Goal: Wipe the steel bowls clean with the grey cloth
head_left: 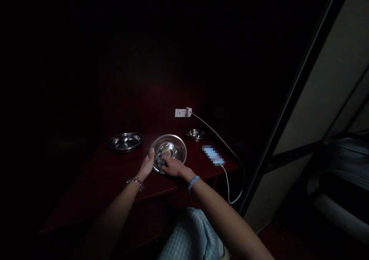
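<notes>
A shiny metal bowl point(176, 146) with a round yellow sticker inside is tilted toward me above the dark red table. My left hand point(146, 164) grips its left rim, thumb on the inner side and fingers hidden behind. In my right hand point(173, 166) is a bunched grey cloth point(160, 167), pressed against the lower left inside of the bowl. The fingers of this hand are closed round the cloth.
On the table point(121, 175) a wide metal dish point(126, 142) stands left, a smaller metal bowl point(195, 135) behind right. A blurred-out phone point(213, 155) lies at right; its white cable point(227, 183) hangs past the edge, up to a charger point(188, 112) in the wall socket point(180, 113).
</notes>
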{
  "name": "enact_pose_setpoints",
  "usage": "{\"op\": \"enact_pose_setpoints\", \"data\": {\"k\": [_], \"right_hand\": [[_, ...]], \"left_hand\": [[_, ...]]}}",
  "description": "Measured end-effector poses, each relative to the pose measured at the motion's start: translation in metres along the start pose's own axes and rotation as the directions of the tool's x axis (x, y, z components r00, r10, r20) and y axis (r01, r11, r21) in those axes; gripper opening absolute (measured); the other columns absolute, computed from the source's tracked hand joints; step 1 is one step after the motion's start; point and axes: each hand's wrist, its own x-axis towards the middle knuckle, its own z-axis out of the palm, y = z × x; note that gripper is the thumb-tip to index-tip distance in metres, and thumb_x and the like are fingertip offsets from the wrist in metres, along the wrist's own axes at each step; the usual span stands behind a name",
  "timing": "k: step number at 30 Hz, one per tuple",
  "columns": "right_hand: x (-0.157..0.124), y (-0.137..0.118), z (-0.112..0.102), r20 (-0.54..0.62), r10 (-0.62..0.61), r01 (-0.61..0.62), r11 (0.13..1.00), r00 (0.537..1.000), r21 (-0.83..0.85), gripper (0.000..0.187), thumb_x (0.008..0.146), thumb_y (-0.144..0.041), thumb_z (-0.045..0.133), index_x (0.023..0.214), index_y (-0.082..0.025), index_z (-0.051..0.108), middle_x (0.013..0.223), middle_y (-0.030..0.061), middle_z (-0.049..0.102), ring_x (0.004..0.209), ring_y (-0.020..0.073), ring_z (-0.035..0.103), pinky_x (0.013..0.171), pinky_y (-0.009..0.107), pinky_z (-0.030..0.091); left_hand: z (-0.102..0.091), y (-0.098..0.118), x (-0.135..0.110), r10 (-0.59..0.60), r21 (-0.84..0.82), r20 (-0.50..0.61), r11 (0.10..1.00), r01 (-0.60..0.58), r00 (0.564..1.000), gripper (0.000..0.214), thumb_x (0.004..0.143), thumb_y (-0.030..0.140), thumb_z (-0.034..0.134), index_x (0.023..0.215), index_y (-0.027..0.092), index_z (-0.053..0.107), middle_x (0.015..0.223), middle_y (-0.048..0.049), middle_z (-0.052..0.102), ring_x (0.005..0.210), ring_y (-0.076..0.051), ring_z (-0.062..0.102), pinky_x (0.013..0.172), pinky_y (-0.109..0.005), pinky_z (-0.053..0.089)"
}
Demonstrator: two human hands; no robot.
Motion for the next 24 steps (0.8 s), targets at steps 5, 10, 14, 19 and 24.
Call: {"op": "enact_pose_setpoints", "data": {"k": [5,10,14,19,24], "right_hand": [[-0.022,-0.004,-0.010,-0.024,-0.093,0.089,0.987,0.995,-0.132,0.034,0.089,-0.033,0.051,0.119,-0.016,0.054,0.115,0.0139,0.065,0.105,0.0267,0.060,0.090,0.038,0.045],[-0.039,-0.013,0.006,-0.228,-0.225,0.191,0.968,0.947,-0.162,0.047,0.090,-0.036,0.052,0.134,-0.019,0.045,0.127,0.0130,0.055,0.114,0.0265,0.052,0.095,0.039,0.041],[-0.042,-0.016,0.015,-0.285,-0.229,0.186,0.968,0.931,-0.171,0.056,0.092,-0.036,0.051,0.143,-0.019,0.035,0.135,0.0140,0.050,0.117,0.0277,0.048,0.097,0.041,0.040],[-0.037,-0.013,0.014,-0.309,-0.247,0.215,0.967,0.918,-0.134,0.063,0.091,-0.036,0.054,0.147,-0.019,0.031,0.142,0.0111,0.048,0.127,0.0264,0.042,0.107,0.042,0.032],[-0.022,-0.011,0.018,-0.309,-0.213,0.174,0.973,0.927,-0.151,0.051,0.091,-0.023,0.051,0.141,-0.016,0.042,0.140,0.0124,0.052,0.129,0.0261,0.042,0.109,0.043,0.031]], "left_hand": [[0.001,0.001,0.000,-0.029,-0.022,-0.034,0.999,0.028,0.999,0.054,0.087,0.057,0.044,0.106,0.012,0.067,0.109,-0.0157,0.072,0.110,-0.028,0.063,0.100,-0.037,0.044],[-0.001,-0.002,0.005,-0.062,0.011,-0.083,0.998,0.063,0.995,0.052,0.089,0.055,0.039,0.099,0.013,0.068,0.101,-0.0153,0.073,0.109,-0.030,0.063,0.100,-0.040,0.043],[-0.003,-0.008,0.012,-0.072,-0.033,-0.140,0.997,0.068,0.988,0.051,0.088,0.055,0.041,0.098,0.012,0.066,0.101,-0.0148,0.073,0.110,-0.028,0.062,0.100,-0.040,0.042],[-0.007,-0.009,0.014,-0.055,-0.157,-0.180,0.987,0.027,0.982,0.051,0.084,0.060,0.046,0.096,0.014,0.066,0.095,-0.0116,0.074,0.104,-0.026,0.065,0.093,-0.036,0.047],[-0.007,-0.009,0.013,-0.083,-0.202,-0.130,0.978,0.055,0.988,0.063,0.077,0.068,0.050,0.098,0.011,0.067,0.088,-0.0115,0.074,0.094,-0.026,0.068,0.086,-0.036,0.051]]}}
